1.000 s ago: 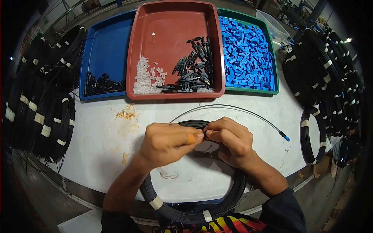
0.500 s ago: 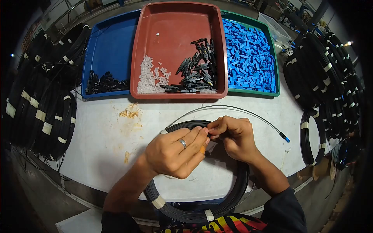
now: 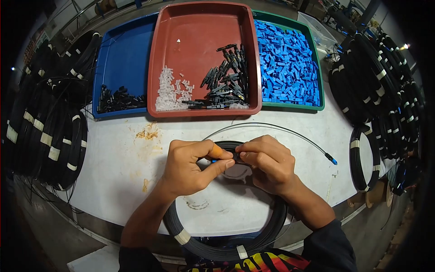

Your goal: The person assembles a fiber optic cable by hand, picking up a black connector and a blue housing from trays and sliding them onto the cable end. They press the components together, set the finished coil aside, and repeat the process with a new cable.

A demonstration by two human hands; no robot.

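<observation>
A coil of black cable (image 3: 181, 231) bound with white tape lies at the table's near edge, under both hands. Over its far side, my left hand (image 3: 195, 165) pinches a small dark piece, with a bit of blue showing behind its fingers. Directly beside it, my right hand (image 3: 269, 163) has thumb and fingertips closed on the same dark piece, mostly hidden by the fingers. One cable end arcs out to the right, ending in a black connector with a blue tip (image 3: 334, 161).
Behind the coil stand a blue tray (image 3: 124, 54) with black parts, a red tray (image 3: 199, 38) with white and black parts, and a green tray (image 3: 322, 97) of blue pieces. Taped cable coils are stacked at left (image 3: 45, 138) and right (image 3: 362, 81).
My left hand has turned, its thumb and index finger now pinching near the right fingertips, and blue shows behind them. My right hand's fingers have curled in. The view has shifted slightly.
</observation>
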